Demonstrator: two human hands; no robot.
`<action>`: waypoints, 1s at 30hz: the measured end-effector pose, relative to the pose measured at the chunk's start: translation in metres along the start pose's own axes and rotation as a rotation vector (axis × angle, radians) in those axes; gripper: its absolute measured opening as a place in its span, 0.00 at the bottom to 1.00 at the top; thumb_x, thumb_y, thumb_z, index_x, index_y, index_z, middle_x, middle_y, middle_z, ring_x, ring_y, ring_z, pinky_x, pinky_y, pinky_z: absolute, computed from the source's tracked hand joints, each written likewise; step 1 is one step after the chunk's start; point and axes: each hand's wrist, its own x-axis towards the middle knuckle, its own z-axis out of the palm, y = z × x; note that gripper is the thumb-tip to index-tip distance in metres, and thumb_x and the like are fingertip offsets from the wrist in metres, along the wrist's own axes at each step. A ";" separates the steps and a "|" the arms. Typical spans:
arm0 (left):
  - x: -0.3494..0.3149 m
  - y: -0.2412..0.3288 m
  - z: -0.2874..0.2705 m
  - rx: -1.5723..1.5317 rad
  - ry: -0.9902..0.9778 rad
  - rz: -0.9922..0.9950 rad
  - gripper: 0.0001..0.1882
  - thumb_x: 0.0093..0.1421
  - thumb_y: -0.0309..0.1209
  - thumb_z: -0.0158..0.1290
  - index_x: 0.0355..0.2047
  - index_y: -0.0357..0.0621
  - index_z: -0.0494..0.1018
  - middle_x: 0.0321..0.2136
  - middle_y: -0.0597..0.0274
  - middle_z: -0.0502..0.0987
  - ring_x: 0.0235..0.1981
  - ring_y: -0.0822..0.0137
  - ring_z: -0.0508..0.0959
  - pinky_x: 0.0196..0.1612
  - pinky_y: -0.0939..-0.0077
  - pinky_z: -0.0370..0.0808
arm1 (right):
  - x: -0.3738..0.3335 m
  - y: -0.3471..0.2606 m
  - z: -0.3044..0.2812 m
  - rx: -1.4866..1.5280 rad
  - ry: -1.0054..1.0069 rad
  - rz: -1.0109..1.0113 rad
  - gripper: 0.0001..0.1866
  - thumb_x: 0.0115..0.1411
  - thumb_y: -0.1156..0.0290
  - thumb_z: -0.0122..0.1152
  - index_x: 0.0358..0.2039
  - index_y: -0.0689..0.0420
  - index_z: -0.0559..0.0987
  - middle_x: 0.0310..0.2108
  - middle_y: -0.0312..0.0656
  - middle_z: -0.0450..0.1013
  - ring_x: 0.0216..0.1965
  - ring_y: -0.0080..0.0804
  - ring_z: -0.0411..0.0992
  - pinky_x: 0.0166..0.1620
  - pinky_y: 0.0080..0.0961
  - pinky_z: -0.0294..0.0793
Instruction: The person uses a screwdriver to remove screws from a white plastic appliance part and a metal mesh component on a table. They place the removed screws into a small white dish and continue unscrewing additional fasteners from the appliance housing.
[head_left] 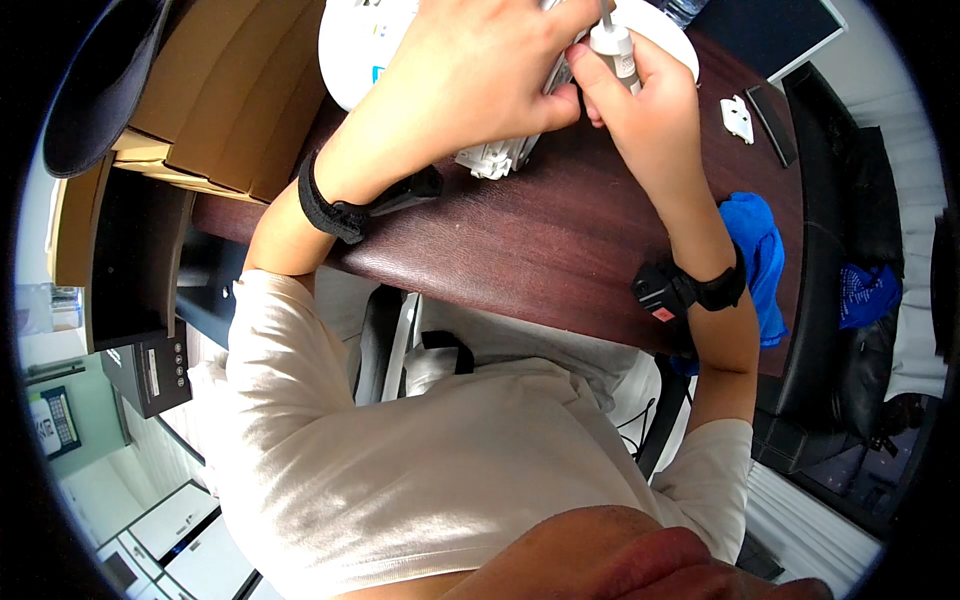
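My left hand (490, 70) is closed around a white plastic assembly (498, 158), its notched lower end showing under my palm and most of the rest hidden. My right hand (650, 95) pinches a white cylindrical tool (612, 42) with a thin metal shaft pointing up. The tool is close beside my left fingers; whether its far end touches the assembly cannot be seen. Behind both hands lies a large white round surface (345, 55), partly cut off by the upper edge.
The dark brown table (520, 240) curves in front of me. Cardboard boxes (235, 90) stand at the left. To the right are a small white plastic part (736, 119), a black bar-shaped object (770, 125) and a blue cloth (755, 250). A black sofa (820, 330) stands beyond.
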 end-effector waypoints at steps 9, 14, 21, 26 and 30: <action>0.001 0.000 -0.001 -0.025 -0.037 -0.024 0.31 0.49 0.38 0.56 0.55 0.43 0.69 0.53 0.37 0.65 0.56 0.38 0.64 0.52 0.29 0.63 | 0.004 0.002 -0.005 -0.032 -0.065 -0.040 0.09 0.57 0.70 0.64 0.33 0.63 0.78 0.22 0.40 0.74 0.24 0.24 0.72 0.30 0.25 0.72; -0.002 -0.003 0.005 0.046 0.044 0.032 0.33 0.49 0.39 0.56 0.57 0.44 0.67 0.53 0.36 0.64 0.57 0.38 0.63 0.52 0.30 0.62 | 0.012 0.008 -0.008 -0.235 -0.013 -0.451 0.09 0.56 0.72 0.64 0.34 0.63 0.78 0.26 0.44 0.73 0.26 0.32 0.73 0.32 0.25 0.72; -0.001 -0.002 -0.002 0.000 -0.083 0.002 0.36 0.49 0.42 0.58 0.59 0.46 0.65 0.55 0.36 0.62 0.58 0.36 0.61 0.53 0.31 0.62 | -0.019 0.011 -0.037 0.014 -0.084 0.024 0.07 0.59 0.72 0.61 0.37 0.62 0.77 0.23 0.35 0.72 0.23 0.24 0.72 0.29 0.21 0.71; -0.001 -0.001 -0.006 0.022 -0.097 0.020 0.35 0.51 0.44 0.58 0.59 0.46 0.65 0.54 0.37 0.63 0.57 0.37 0.62 0.52 0.33 0.63 | -0.066 0.010 -0.091 0.463 -0.439 0.548 0.13 0.68 0.66 0.49 0.41 0.63 0.74 0.22 0.31 0.70 0.15 0.17 0.65 0.20 0.16 0.64; 0.000 -0.003 -0.009 0.031 -0.118 0.026 0.35 0.52 0.45 0.57 0.59 0.47 0.65 0.53 0.38 0.63 0.56 0.39 0.63 0.52 0.34 0.64 | -0.087 0.013 -0.092 0.680 -0.578 0.595 0.22 0.71 0.56 0.46 0.41 0.66 0.73 0.21 0.30 0.66 0.14 0.15 0.64 0.17 0.15 0.62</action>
